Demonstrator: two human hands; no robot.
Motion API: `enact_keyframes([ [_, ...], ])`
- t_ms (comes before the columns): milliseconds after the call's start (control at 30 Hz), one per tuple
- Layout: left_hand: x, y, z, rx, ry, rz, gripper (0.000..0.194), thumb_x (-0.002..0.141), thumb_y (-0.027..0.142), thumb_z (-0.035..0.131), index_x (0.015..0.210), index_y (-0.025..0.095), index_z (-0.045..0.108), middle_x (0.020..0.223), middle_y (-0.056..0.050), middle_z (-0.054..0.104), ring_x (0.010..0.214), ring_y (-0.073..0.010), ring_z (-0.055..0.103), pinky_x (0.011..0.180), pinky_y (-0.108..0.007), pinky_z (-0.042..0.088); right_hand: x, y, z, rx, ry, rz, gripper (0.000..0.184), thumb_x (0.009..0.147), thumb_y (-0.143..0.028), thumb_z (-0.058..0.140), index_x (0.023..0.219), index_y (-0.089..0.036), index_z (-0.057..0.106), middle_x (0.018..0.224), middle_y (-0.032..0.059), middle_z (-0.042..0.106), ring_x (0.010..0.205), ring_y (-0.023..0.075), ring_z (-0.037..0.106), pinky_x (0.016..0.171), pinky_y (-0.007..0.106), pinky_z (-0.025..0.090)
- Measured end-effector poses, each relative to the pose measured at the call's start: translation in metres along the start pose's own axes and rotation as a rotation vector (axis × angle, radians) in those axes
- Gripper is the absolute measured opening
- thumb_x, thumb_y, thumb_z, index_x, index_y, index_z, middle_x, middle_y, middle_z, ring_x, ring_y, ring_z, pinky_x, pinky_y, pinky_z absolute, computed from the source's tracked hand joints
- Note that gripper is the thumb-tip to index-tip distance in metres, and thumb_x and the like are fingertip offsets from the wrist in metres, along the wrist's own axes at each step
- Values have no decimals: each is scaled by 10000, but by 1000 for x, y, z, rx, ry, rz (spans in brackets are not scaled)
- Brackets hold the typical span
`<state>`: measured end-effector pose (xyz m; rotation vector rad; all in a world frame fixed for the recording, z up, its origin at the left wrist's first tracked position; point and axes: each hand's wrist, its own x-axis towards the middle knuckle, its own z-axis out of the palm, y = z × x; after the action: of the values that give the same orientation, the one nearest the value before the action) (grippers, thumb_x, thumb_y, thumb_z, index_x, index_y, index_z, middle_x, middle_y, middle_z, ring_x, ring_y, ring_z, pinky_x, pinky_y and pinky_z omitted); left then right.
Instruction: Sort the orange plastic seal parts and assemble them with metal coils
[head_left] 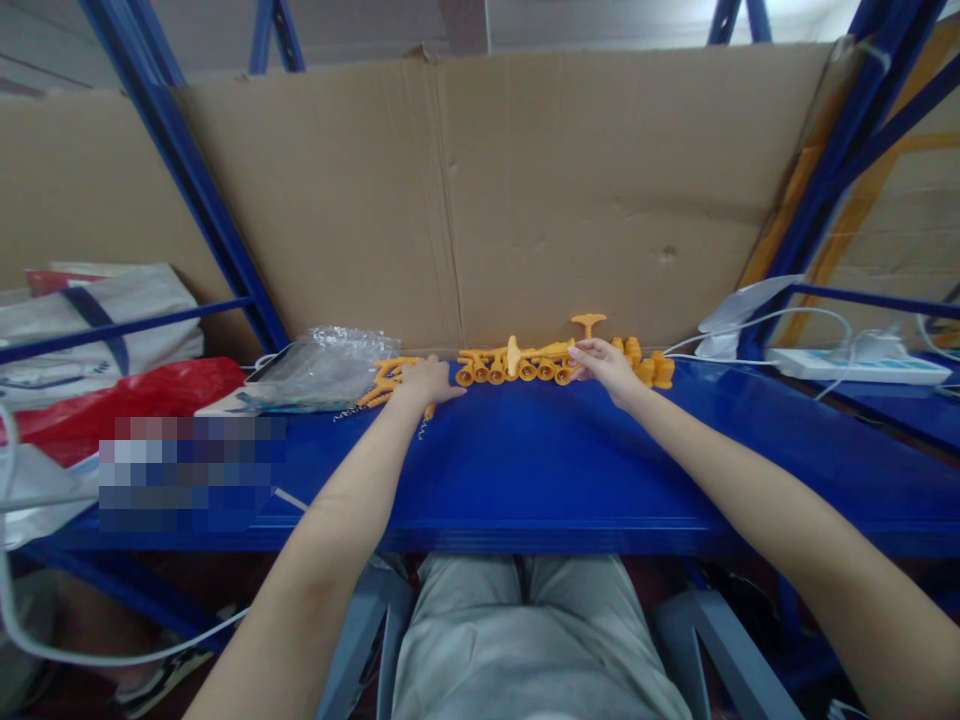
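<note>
My left hand (427, 380) is over a small heap of yellow corkscrews (386, 375) with T-shaped handles and thin metal spirals. Its thumb stretches out to the right; the other fingers are mostly hidden. Right of it, yellow hollow cup-shaped pieces (496, 374) lie in a row, round openings towards me. A yellow T-shaped handle (513, 355) rises in the middle of that row. At the row's right end, the thumb and fingers of my right hand (604, 368) close on a yellow piece, partly hidden. Another yellow T-handle (589, 322) sticks up just behind this hand.
More yellow pieces (661, 370) stand right of my right hand. Clear plastic bags (326, 365) and a red bag (135, 405) lie left on the blue shelf (525, 470). Cardboard (600, 180) backs the shelf. A white power strip (862, 366) with cables lies right.
</note>
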<state>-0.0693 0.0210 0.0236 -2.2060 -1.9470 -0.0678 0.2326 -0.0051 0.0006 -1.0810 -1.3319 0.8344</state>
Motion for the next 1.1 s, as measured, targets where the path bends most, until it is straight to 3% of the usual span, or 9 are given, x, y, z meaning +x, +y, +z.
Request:
enact_keyframes([
  [133,-6,18,-3,7,-30,80,426,893,504,517,1113,198,716,1173,-134,720,1139,-316,654,957,-377,506,4,3,-3,-20,27,-2,392,724,-463,825,896,-211,578,767,3,704,539,108,654,517,213,511],
  [233,-2,21,8,1,-40,144,416,933,424,472,1205,175,664,1247,-143,683,1181,-293,632,968,-354,499,5,4,-4,-10,45,-10,413,713,-474,832,900,-213,573,764,-6,700,513,98,641,509,211,512],
  [400,4,18,26,-20,-3,136,471,944,407,467,1346,174,544,1378,-158,579,1273,-303,559,1035,-412,463,6,6,-4,-7,51,-24,420,710,-483,829,904,-213,572,756,-11,695,506,94,635,502,204,511],
  [700,7,17,36,-128,39,106,487,975,392,403,1392,155,487,1511,-173,452,1372,-333,465,1073,-496,435,8,9,-5,-23,53,-21,392,723,-458,820,925,-217,586,778,2,693,553,120,654,562,244,535],
  [1000,6,20,31,-96,48,99,437,959,373,420,1310,188,604,1406,-155,580,1286,-343,554,1033,-500,472,7,6,-4,-7,64,-21,357,740,-429,813,896,-217,570,756,-7,684,514,108,632,533,228,505],
  [1100,4,20,24,-79,56,77,417,953,335,405,1249,193,662,1310,-141,658,1204,-318,621,1001,-448,496,8,6,-4,-7,74,-26,347,745,-428,808,889,-220,570,757,-8,683,524,113,637,537,231,504],
])
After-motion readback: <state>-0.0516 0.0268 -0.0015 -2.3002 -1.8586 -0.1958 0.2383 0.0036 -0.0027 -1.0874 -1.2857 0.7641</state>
